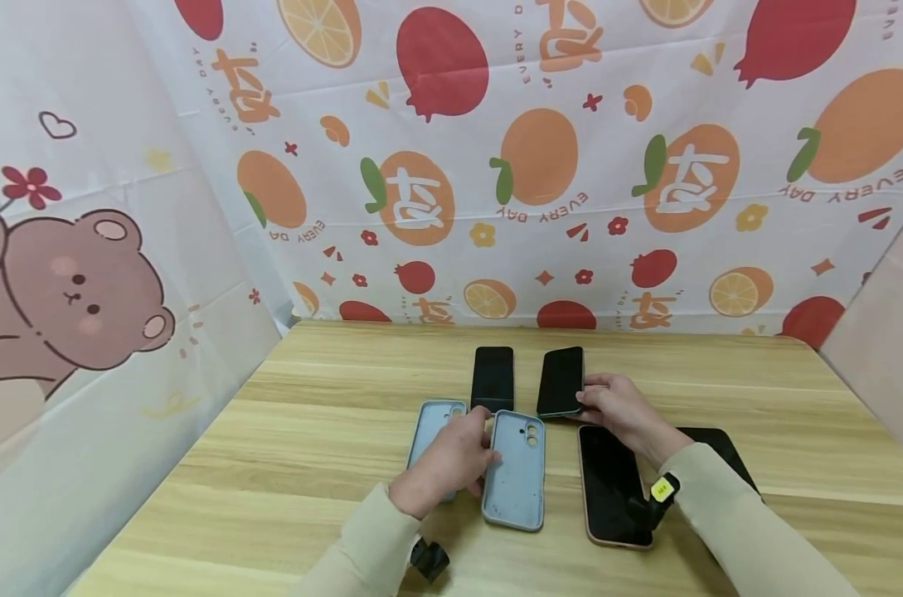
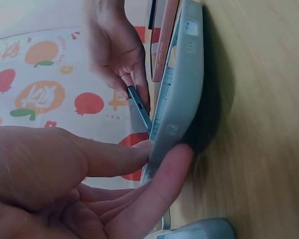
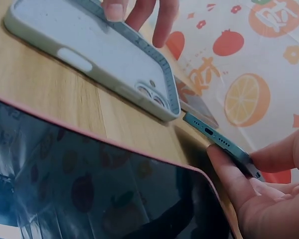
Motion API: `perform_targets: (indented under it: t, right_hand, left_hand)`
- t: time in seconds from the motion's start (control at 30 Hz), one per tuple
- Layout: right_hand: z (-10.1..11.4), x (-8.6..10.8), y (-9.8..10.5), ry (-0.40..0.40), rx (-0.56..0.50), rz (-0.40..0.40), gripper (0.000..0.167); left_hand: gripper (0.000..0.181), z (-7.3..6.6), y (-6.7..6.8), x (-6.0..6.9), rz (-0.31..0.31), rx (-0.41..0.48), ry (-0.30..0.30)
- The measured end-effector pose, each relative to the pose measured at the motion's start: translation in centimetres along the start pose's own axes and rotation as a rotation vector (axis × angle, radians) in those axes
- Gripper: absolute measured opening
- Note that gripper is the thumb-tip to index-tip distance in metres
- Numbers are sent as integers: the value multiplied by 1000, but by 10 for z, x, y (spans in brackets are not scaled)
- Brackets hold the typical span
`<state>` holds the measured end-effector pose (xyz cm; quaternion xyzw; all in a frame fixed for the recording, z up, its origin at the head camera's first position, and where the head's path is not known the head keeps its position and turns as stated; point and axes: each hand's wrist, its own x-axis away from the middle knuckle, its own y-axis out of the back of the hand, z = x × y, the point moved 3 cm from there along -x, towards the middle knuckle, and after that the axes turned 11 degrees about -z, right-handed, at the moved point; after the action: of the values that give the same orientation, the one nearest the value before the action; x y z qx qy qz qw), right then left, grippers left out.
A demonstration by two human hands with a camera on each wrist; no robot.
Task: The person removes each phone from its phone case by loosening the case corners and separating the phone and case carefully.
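My left hand (image 1: 457, 452) pinches the left edge of a pale blue phone case (image 1: 517, 477), thumb on the rim and a finger underneath, as the left wrist view shows. The case lies open side up, slightly raised off the wood. A second pale blue phone case (image 1: 425, 429) lies partly hidden behind that hand. My right hand (image 1: 621, 408) grips a black-screened smartphone (image 1: 561, 381) by its right edge, tilted just above the table. In the right wrist view the phone's teal bottom edge (image 3: 209, 131) with its charging port faces the camera.
Another dark smartphone (image 1: 492, 375) lies behind the cases. A phone in a pink case (image 1: 614, 489) lies under my right forearm, with a black flat object (image 1: 723, 448) partly hidden beyond it. The wooden table (image 1: 272, 464) meets a fruit-print cloth (image 1: 541, 282) at the back.
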<state>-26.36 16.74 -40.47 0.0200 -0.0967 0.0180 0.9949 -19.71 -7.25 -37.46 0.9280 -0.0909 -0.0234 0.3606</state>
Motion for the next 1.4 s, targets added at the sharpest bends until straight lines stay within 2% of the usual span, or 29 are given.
perform_targets:
  t: [0.13, 0.23, 0.37, 0.53, 0.67, 0.9, 1.03, 1.17, 1.27, 1.4]
  right_hand:
    - [-3, -3, 2, 5, 16, -5, 56]
    - [-4, -4, 3, 16, 38, -9, 55]
    - [-2, -4, 4, 25, 131, -24, 56]
    - [4, -4, 6, 27, 250, -60, 58]
    - [10, -1, 6, 27, 255, -40, 60]
    - [19, 6, 9, 33, 192, 10, 65]
    - [24, 12, 17, 70, 200, -15, 63]
    - [26, 21, 26, 121, 226, -21, 55]
    - [24, 30, 31, 141, 247, -7, 52]
    - [22, 46, 36, 173, 297, -16, 49]
  left_hand:
    - [53, 0, -2, -1, -26, -52, -18]
    - [43, -1, -1, -2, -52, -113, -38]
    - [36, -2, 0, -3, -73, -188, -54]
    - [37, -4, 0, -4, -77, -240, -60]
    - [35, -5, 1, -4, -90, -268, -79]
    - [31, -8, 5, -5, -147, -341, -113]
    - [33, -9, 6, -6, -161, -345, -125]
    - [35, -11, 7, -7, -169, -305, -135]
    - [34, -16, 5, -10, -156, -249, -131]
    - [33, -25, -1, -13, -106, -175, -117]
